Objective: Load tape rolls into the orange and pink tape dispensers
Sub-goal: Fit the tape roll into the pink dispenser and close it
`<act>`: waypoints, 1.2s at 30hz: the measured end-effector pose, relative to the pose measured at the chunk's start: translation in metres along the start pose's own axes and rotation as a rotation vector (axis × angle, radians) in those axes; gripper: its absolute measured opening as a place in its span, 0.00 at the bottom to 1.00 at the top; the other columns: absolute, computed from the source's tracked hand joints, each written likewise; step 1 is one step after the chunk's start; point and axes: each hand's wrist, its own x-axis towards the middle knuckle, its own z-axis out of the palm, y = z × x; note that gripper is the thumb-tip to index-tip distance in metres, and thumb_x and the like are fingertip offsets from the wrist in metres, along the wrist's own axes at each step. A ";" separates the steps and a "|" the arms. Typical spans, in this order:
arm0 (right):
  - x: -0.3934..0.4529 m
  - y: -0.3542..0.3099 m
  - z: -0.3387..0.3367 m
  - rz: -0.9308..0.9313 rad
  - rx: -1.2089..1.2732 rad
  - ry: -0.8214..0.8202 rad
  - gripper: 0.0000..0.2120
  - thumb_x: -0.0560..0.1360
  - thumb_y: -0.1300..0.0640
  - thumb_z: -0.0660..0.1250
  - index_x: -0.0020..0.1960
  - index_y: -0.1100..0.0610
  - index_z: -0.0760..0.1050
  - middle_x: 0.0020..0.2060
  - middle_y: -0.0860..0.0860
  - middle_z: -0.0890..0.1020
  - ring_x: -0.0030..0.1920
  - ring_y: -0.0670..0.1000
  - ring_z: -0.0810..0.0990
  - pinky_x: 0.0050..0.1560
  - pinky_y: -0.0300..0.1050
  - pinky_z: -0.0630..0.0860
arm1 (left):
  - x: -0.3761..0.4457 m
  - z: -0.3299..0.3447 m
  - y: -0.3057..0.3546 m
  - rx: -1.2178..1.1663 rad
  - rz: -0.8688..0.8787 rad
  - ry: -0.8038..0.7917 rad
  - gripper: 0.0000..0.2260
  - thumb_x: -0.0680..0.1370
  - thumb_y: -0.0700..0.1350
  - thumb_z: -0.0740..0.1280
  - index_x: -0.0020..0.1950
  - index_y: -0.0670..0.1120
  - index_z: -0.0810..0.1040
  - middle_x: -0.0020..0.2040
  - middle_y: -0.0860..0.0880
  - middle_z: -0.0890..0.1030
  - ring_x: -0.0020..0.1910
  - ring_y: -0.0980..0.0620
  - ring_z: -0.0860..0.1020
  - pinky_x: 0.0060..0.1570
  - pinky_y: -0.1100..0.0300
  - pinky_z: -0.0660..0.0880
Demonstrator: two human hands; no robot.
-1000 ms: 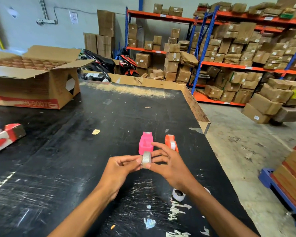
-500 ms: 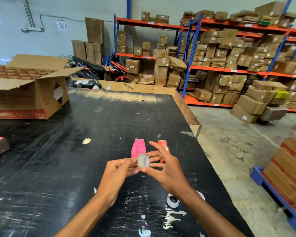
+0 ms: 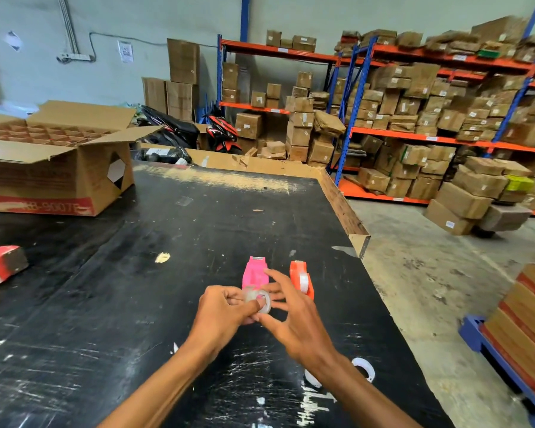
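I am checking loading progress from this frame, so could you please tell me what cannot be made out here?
- Head view: near end of the pink dispenser, hidden by both hands; whether it holds tape is unclear.
- Free end of the clear tape roll: too small, covered by the left hand and right hand.
- White rings by the right forearm: partly hidden.
- Carton lettering: blurred.

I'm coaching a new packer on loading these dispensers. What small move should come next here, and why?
Probably lower the clear tape roll into the pink dispenser just beyond it. Both the left hand and right hand pinch the roll, and the orange dispenser already shows a roll.
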 end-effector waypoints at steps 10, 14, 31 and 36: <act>0.026 0.005 -0.002 0.189 0.201 0.035 0.12 0.69 0.62 0.74 0.49 0.52 0.79 0.48 0.52 0.85 0.48 0.46 0.84 0.50 0.40 0.81 | 0.021 -0.002 0.002 -0.102 0.019 -0.020 0.08 0.76 0.40 0.68 0.43 0.39 0.86 0.42 0.41 0.87 0.44 0.49 0.85 0.47 0.62 0.82; 0.044 0.005 0.006 0.188 0.044 0.057 0.06 0.70 0.60 0.71 0.45 0.51 0.81 0.39 0.47 0.86 0.43 0.45 0.85 0.48 0.47 0.82 | 0.033 0.001 0.001 -0.120 -0.014 -0.003 0.12 0.78 0.40 0.65 0.40 0.39 0.86 0.39 0.42 0.87 0.40 0.49 0.86 0.43 0.64 0.82; 0.119 0.036 0.015 0.414 -0.220 0.040 0.03 0.68 0.58 0.73 0.40 0.58 0.82 0.34 0.54 0.83 0.40 0.51 0.82 0.35 0.38 0.73 | 0.090 -0.002 -0.059 0.262 0.129 0.046 0.13 0.77 0.44 0.66 0.60 0.46 0.81 0.53 0.58 0.83 0.46 0.75 0.77 0.49 0.77 0.72; 0.121 0.050 0.023 0.364 -0.247 -0.019 0.10 0.66 0.59 0.74 0.30 0.51 0.76 0.31 0.50 0.80 0.37 0.51 0.79 0.40 0.46 0.76 | 0.086 0.001 -0.061 0.245 0.150 0.047 0.12 0.78 0.46 0.66 0.60 0.49 0.81 0.50 0.60 0.82 0.49 0.67 0.79 0.51 0.73 0.73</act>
